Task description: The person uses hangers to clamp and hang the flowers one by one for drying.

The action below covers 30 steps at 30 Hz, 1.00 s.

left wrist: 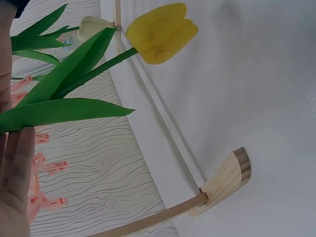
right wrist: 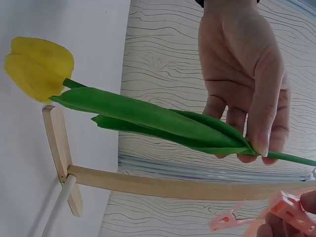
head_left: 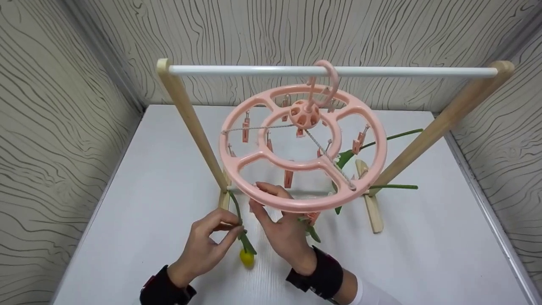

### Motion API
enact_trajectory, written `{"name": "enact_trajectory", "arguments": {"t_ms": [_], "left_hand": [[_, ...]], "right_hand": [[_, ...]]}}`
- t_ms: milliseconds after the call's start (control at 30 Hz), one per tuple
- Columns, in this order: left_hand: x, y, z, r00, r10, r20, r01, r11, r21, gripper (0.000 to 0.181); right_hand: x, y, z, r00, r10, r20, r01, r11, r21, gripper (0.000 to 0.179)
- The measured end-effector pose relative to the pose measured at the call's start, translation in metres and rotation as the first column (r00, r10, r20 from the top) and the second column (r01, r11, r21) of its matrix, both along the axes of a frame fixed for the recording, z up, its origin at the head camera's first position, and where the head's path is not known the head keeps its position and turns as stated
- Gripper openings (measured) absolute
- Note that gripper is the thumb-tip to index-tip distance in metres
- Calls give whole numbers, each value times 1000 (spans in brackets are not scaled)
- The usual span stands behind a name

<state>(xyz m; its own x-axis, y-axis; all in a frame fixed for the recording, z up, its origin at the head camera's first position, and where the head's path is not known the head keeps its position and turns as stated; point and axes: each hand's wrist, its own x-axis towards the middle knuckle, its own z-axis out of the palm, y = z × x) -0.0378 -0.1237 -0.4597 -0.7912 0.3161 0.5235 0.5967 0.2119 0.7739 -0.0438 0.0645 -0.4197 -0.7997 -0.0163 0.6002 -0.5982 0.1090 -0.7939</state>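
Observation:
Between thumb and fingers, my left hand pinches the green stem of a yellow artificial tulip. Its bloom points down toward the tabletop and its leaves spread below the pinch. My right hand is at the near-left rim of a pink round clip hanger. Its fingers pinch a pink clothespin there, close to the tulip's stem. Whether the clothespin's jaws are parted cannot be made out. Part of the right hand's fingers is behind the rim in the head view.
The hanger hooks over the white bar of a wooden stand. Several pink clothespins dangle from it. Other green stems show at the right, and a white tulip appears in the left wrist view. Patterned walls surround the white table.

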Motion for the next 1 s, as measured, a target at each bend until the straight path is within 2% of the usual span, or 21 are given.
{"name": "enact_trajectory", "arguments": {"t_ms": [300,467,633,733,1000], "left_hand": [[1,1,5,999,-26,48,27,1000,-15,22],[1,2,5,998,-34,59,35,999,-14,23],[1,3,4,999,-39,35,39,999,2,29],[0,4,2,999,-35,15,35,999,10,29],[0,5,2,999,-34,8,34,999,8,28]], "right_hand": [[14,13,-4,998,50,49,-46,996,-80,36],[20,21,-6,998,11,55,-7,998,-66,40],[21,29,-9,997,-45,68,49,997,-64,46],[18,31,-10,996,-77,40,80,995,-63,50],[7,31,-16,982,-139,-128,135,990,-39,60]]}}
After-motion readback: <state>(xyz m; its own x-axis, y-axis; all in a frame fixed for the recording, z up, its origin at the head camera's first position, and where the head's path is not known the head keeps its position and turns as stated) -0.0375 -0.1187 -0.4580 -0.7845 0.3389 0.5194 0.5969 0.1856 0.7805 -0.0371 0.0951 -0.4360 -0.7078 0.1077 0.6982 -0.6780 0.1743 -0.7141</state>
